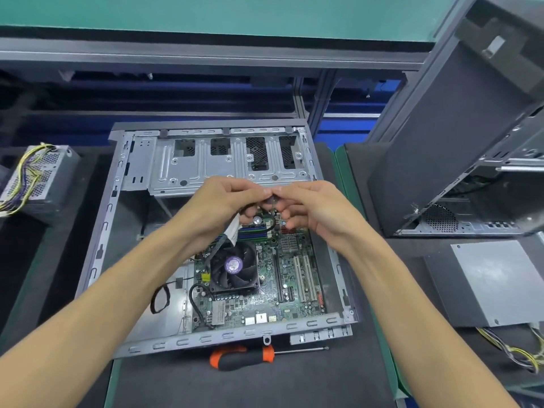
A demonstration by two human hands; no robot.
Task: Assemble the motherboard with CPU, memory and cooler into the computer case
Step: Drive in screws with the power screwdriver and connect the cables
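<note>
An open grey computer case lies flat on the dark mat. Inside it sits the green motherboard with a black cooler fan bearing a purple label, and memory sticks just beyond the fan. My left hand and my right hand meet above the board's far edge. Both pinch a thin black cable with a small connector between the fingertips. A white tag hangs from the wiring under my left hand.
An orange and black screwdriver lies in front of the case. A power supply with yellow wires stands at the left. Another grey power supply lies at the right. A second case stands upright behind it.
</note>
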